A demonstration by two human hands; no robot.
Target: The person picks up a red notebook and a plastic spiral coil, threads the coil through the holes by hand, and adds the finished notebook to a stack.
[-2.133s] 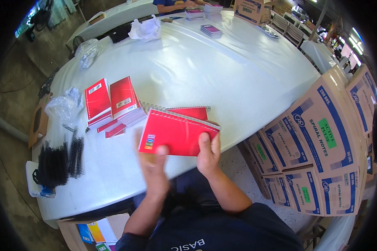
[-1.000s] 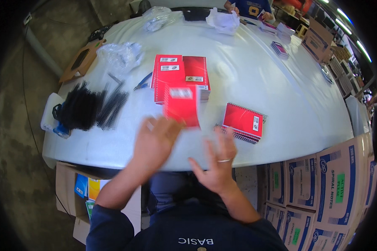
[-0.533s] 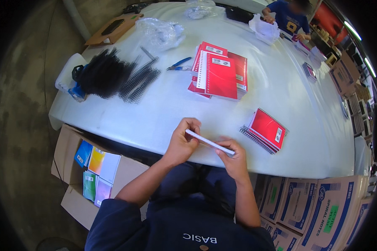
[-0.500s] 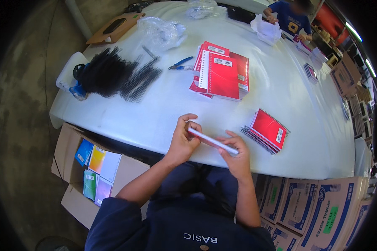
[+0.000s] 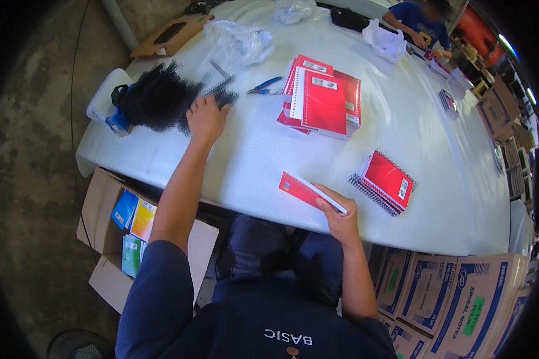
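red notebook (image 5: 300, 190) sits in right hand (image 5: 340, 216), left hand (image 5: 206, 119) over black coils (image 5: 160, 100).

Bright, cool light covers the tabletop (image 5: 251, 161), with a pale sheen toward its right edge. White lamp tubes (image 5: 508, 46) glare beyond its far right corner. Past the left edge the floor (image 5: 36, 149) is dim, and dark shadow lies under the near edge. Black coils (image 5: 161, 99) by the left edge blur into one mass. Fisheye distortion bows the tabletop's edges; the view's corners are black.
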